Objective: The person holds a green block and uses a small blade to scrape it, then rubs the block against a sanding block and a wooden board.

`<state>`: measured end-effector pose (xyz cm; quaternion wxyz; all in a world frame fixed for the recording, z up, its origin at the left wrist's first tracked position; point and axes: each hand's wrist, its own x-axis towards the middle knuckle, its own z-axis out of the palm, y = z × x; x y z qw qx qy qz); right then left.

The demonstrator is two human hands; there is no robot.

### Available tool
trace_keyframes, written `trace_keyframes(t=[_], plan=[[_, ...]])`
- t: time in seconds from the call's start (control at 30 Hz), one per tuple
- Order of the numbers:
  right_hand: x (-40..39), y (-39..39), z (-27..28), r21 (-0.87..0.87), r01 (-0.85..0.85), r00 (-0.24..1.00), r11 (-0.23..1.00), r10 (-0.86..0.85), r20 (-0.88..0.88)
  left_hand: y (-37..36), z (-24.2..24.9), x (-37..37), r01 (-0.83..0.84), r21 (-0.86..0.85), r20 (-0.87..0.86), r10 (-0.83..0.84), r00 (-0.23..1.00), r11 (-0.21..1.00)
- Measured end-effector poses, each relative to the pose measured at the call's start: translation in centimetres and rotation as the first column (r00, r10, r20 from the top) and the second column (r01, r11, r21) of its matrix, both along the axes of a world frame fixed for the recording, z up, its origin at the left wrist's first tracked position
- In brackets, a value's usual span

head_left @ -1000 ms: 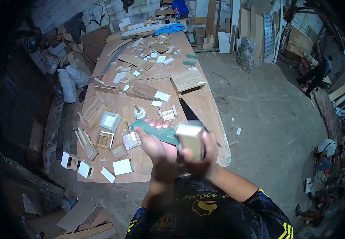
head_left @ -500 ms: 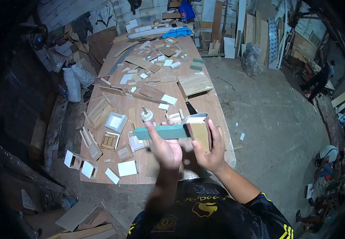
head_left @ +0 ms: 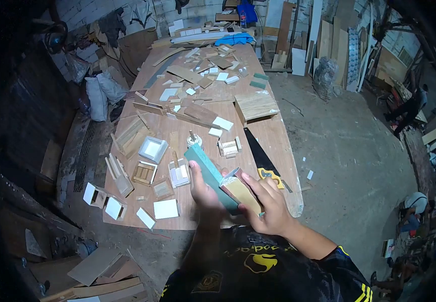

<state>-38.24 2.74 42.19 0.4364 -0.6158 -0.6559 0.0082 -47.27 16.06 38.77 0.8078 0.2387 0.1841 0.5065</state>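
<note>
My left hand [head_left: 201, 194] grips a long green block [head_left: 209, 173], held tilted with its far end up and to the left. My right hand [head_left: 268, 207] holds a small wooden box-like piece [head_left: 241, 192] with a pale rim, pressed against the green block's lower end. Both hands hover over the near edge of the long wooden workbench [head_left: 278, 151]. A handsaw [head_left: 260, 160] with a yellow handle lies on the bench just beyond my right hand.
The bench is strewn with small wooden boxes [head_left: 152, 149], white panels [head_left: 165, 208], offcuts and a glue bottle [head_left: 194, 140]. A larger plywood box [head_left: 255, 105] sits mid-bench. Sacks [head_left: 100, 95] stand at the left. People work at the far right [head_left: 413, 194].
The green block went from level to steeply tilted. My right hand turned the wooden piece and dropped lower with it, uncovering the handsaw on the bench.
</note>
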Motion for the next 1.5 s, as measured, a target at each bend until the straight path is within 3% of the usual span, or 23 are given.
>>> trace_keyframes(t=[0.07, 0.13, 0.17, 0.27, 0.4, 0.43, 0.57, 0.63, 0.67, 0.7, 0.73, 0.77, 0.83, 0.87, 0.93, 1.0, 1.03, 1.07, 1.13, 1.27, 1.3, 1.37, 1.5], plan=[[-0.3, 0.9, 0.4, 0.006, -0.004, 1.0, 1.0, 0.004, -0.01, -0.4, -1.1, 0.0, 0.01, 0.063, -0.012, -0.01, 1.0, 0.998], [-0.4, 2.5, 1.8, 0.07, 0.031, 0.996, 0.997, -0.026, -0.081, -1.7, -3.2, 0.7, -0.146, 0.613, -0.227, 0.349, 0.909, 0.777], [-0.1, 3.3, 2.2, 0.085, 0.034, 0.994, 0.996, -0.025, -0.105, -2.1, -4.5, 0.6, -0.09, 0.626, -0.332, 0.368, 0.868, 0.775], [-0.2, 4.1, 2.7, 0.088, -0.018, 0.991, 0.996, 0.03, -0.13, -1.2, -3.3, -0.2, -0.08, 0.475, -0.322, 0.257, 0.911, 0.876], [-0.6, 2.0, 0.9, -0.018, -0.104, 0.993, 0.994, 0.103, -0.059, 0.4, 0.6, -2.7, -0.088, 0.121, -0.245, 0.116, 0.963, 0.989], [-1.0, 1.4, 0.5, -0.023, -0.105, 0.993, 0.994, 0.103, -0.064, 0.6, 2.9, -2.0, -0.192, -0.036, -0.182, 0.183, 0.966, 0.981], [-1.7, 0.7, 0.3, -0.017, -0.064, 0.994, 0.998, 0.062, -0.089, 0.7, 2.5, -2.4, -0.149, 0.021, -0.232, 0.15, 0.961, 0.989], [-1.5, 2.1, 0.4, 0.073, -0.006, 0.995, 0.997, 0.013, -0.101, -0.5, 1.4, -2.0, -0.061, 0.245, -0.502, 0.18, 0.846, 0.968], [-1.1, 3.0, 0.9, 0.074, 0.01, 0.995, 0.997, -0.003, -0.098, -1.0, -0.3, -1.5, -0.046, 0.245, -0.499, 0.167, 0.85, 0.968], [-0.5, 4.1, 1.6, 0.086, 0.011, 0.995, 0.996, -0.002, -0.103, -1.4, -2.9, -0.7, -0.052, 0.685, -0.497, 0.518, 0.696, 0.727], [0.0, 5.1, 2.1, 0.097, 0.015, 0.994, 0.995, -0.004, -0.113, -1.8, -4.2, -0.2, 0.058, 0.948, -0.294, 0.798, 0.526, 0.312], [0.4, 5.9, 2.5, 0.098, 0.031, 0.993, 0.995, -0.02, -0.113, -2.4, -3.5, 0.1, 0.063, 0.949, -0.294, 0.79, 0.539, 0.31], [1.2, 7.4, 3.0, -0.011, 0.035, 0.998, 0.999, -0.035, -0.05, -3.4, -1.3, 0.1, -0.012, 0.459, -0.327, 0.181, 0.927, 0.889], [1.6, 7.9, 3.3, -0.012, 0.044, 0.998, 0.999, -0.044, -0.053, -3.8, -0.8, 0.0, 0.128, 0.096, -0.12, -0.116, 0.986, 0.987], [2.1, 8.8, 3.7, 0.002, 0.052, 0.987, 0.999, -0.051, -0.152, -3.7, -1.9, -0.7, 0.075, 0.057, -0.23, -0.06, 0.971, 0.996], [2.7, 9.0, 3.5, 0.076, 0.036, 0.98, 0.996, -0.02, -0.2, -2.9, -1.8, -2.0, 0.316, -0.149, -0.308, -0.348, 0.886, 0.937], [2.8, 8.2, 4.1, 0.116, 0.057, 0.963, 0.992, -0.024, -0.269, -2.4, -3.8, -1.1, 0.294, -0.075, -0.091, -0.301, 0.949, 0.953], [2.9, 7.5, 4.5, 0.152, 0.075, 0.942, 0.985, -0.019, -0.336, -2.0, -3.9, -1.0, 0.277, -0.074, -0.09, -0.283, 0.955, 0.958], [2.7, 5.5, 4.2, 0.126, 0.05, 0.924, 0.991, 0.002, -0.383, -1.0, -3.7, -0.8, 0.389, -0.097, 0.384, -0.326, 0.864, 0.916], [2.0, 1.9, 2.2, -0.064, 0.029, 0.894, 0.998, -0.054, -0.445, 0.2, 3.6, -1.9, 0.265, -0.441, 0.097, -0.248, 0.964, 0.858], [1.8, 1.6, 1.7, -0.062, 0.023, 0.895, 0.998, -0.048, -0.444, 0.8, 2.4, -2.2, 0.26, -0.44, 0.097, -0.242, 0.965, 0.86], [1.7, 1.1, 0.7, -0.099, 0.03, 0.829, 0.995, -0.08, -0.553, 2.3, -1.2, -2.7, 0.43, -0.152, 0.383, -0.348, 0.856, 0.89], [1.1, 0.5, -0.1, -0.097, 0.007, 0.824, 0.995, -0.06, -0.563, 2.4, -1.5, -2.5, 0.473, -0.133, 0.329, -0.412, 0.85, 0.871]])
